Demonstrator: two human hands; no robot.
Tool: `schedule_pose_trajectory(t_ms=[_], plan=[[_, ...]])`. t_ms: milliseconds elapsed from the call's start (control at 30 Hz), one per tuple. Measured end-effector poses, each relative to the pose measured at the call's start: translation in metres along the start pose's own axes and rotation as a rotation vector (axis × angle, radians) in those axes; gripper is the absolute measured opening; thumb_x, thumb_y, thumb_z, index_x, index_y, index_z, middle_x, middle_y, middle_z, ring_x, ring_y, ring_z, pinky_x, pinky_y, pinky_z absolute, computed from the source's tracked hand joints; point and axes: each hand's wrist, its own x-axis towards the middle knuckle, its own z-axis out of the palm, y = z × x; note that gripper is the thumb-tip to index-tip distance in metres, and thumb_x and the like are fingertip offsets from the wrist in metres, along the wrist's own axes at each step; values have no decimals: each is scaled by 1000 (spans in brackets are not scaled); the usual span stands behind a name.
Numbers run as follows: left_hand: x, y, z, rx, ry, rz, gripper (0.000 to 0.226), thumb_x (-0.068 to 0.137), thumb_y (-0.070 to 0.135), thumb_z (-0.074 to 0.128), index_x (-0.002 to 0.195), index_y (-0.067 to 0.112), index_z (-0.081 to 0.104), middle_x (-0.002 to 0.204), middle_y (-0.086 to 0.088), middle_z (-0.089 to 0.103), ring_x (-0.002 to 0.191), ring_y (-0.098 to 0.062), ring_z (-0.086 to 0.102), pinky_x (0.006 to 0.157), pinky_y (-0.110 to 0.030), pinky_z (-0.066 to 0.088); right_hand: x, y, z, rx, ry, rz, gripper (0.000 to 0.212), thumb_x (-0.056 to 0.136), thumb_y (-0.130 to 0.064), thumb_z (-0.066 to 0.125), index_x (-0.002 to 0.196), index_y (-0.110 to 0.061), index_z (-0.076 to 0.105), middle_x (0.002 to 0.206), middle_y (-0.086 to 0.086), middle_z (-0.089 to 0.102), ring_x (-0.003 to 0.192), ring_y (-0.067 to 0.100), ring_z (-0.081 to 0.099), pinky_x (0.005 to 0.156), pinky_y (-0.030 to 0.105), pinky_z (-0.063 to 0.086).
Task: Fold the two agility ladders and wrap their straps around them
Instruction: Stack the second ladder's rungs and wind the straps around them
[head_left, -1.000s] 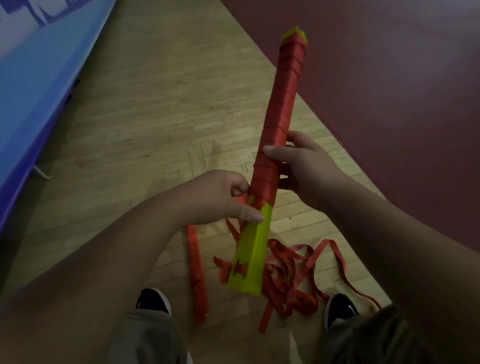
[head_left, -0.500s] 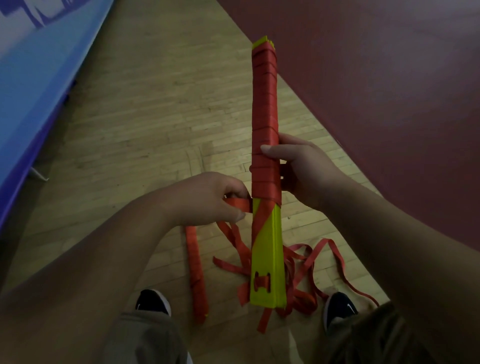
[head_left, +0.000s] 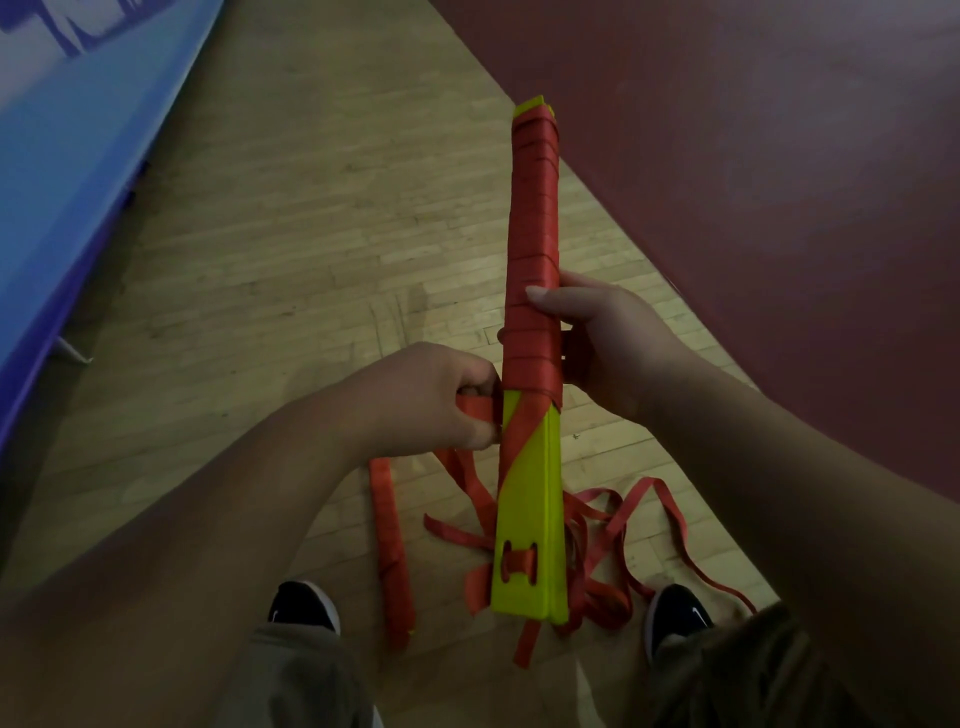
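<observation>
A folded agility ladder (head_left: 530, 519), a stack of yellow-green rungs, stands nearly upright in front of me. Red strap is wound round its upper two thirds (head_left: 534, 223). My right hand (head_left: 608, 343) grips the wrapped part from the right, thumb across the front. My left hand (head_left: 431, 400) pinches the red strap (head_left: 475, 408) just left of the bundle, where the winding ends. Loose red strap (head_left: 613, 525) lies tangled on the floor below. A second ladder (head_left: 389, 545), fully wrapped in red, lies on the floor by my left shoe.
I stand on a wooden floor (head_left: 291, 260). A dark red floor area (head_left: 753, 156) fills the right side. A blue mat or padding (head_left: 67, 145) runs along the left edge. My two black shoes (head_left: 304, 608) show at the bottom.
The ladder bundle has swung from leaning right to nearly upright and turned about its axis. My left hand has carried the strap round to the left side.
</observation>
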Motion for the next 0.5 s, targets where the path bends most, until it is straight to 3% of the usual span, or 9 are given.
schedule_pose_trajectory(t_ms=[233,367,500], plan=[[2,-1,-1,-7,28,-10,5,89,39,84,92,38,79,88,7,76,76,-12,72,68,-30,56,0,-3,-2,-9,-43,-21,36,102,-16,68,138,-16,70,115,13,77,114,39,78,94,53,62],[2,0,-1,-19,33,-8,6,89,35,84,91,37,79,86,5,77,73,-16,72,66,-29,54,0,-5,-3,-21,-54,-32,35,102,-15,68,137,-12,70,114,13,76,119,43,76,103,61,58],[1,1,-2,-24,4,-21,7,88,32,84,88,37,80,82,6,77,69,-9,70,66,-30,55,-2,-6,-2,6,-69,-25,36,104,-14,66,139,-10,69,116,14,75,117,41,77,101,57,60]])
